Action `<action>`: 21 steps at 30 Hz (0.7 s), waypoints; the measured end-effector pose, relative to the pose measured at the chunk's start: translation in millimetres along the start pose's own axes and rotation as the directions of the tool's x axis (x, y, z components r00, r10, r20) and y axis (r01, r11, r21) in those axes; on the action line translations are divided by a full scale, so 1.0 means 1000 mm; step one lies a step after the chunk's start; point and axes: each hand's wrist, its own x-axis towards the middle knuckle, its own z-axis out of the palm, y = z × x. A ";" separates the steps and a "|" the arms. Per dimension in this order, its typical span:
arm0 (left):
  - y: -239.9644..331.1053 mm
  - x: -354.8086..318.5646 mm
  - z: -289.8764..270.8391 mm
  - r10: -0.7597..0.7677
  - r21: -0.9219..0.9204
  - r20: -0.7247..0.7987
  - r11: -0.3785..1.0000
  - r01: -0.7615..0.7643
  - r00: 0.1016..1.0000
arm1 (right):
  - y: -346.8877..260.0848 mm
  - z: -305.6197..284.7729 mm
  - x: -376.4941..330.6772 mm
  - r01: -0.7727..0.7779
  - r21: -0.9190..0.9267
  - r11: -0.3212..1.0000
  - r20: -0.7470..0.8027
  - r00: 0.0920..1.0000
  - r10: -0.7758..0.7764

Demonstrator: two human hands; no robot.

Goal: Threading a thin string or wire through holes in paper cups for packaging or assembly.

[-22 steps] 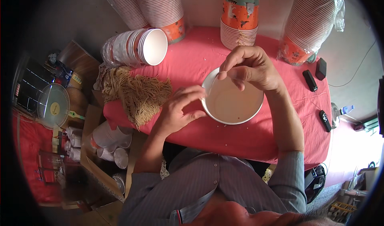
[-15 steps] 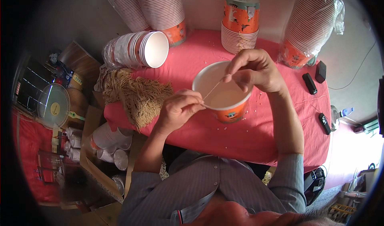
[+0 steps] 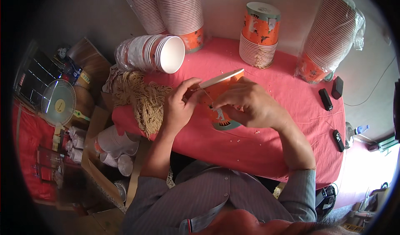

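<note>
An orange printed paper bucket (image 3: 224,110) with a white rim stands tilted over the red cloth, its mouth turned away from me. At the left end of its rim, my left hand (image 3: 181,104) is closed with thumb and fingers pinched on a thin twisted cord (image 3: 207,94). That cord runs slantwise across the bucket's outer wall to my right hand (image 3: 250,104), whose curled fingers grip its other part and cover the bucket's right side. Whether the left fingers also pinch the rim, I cannot tell. A heap of tan cords (image 3: 146,104) lies left of my left hand.
Nested paper buckets (image 3: 171,55) lie sideways at the back left, before tall stacks (image 3: 179,10). Another stack (image 3: 259,35) stands at the back, a wrapped one (image 3: 327,37) at right. Small black objects (image 3: 325,99) lie along the right edge. A cardboard box (image 3: 98,151) with buckets stands at left.
The bucket has tipped, so its outer wall now shows instead of its inside. My right hand has come down in front of it, and my left hand has risen to the rim.
</note>
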 end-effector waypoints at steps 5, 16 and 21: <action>-0.017 0.002 -0.008 0.071 0.004 0.095 0.997 -0.071 0.993 | 0.008 0.001 0.002 -0.003 -0.002 1.000 -0.024 1.000 0.003; -0.024 0.001 -0.009 -0.177 -0.240 0.222 0.943 0.229 0.959 | 0.006 0.010 -0.002 0.031 -0.251 0.967 -0.037 0.998 -0.042; -0.018 0.002 -0.014 -0.095 -0.249 0.163 0.959 0.134 0.982 | 0.009 0.009 -0.001 0.042 -0.262 0.964 -0.006 0.999 -0.045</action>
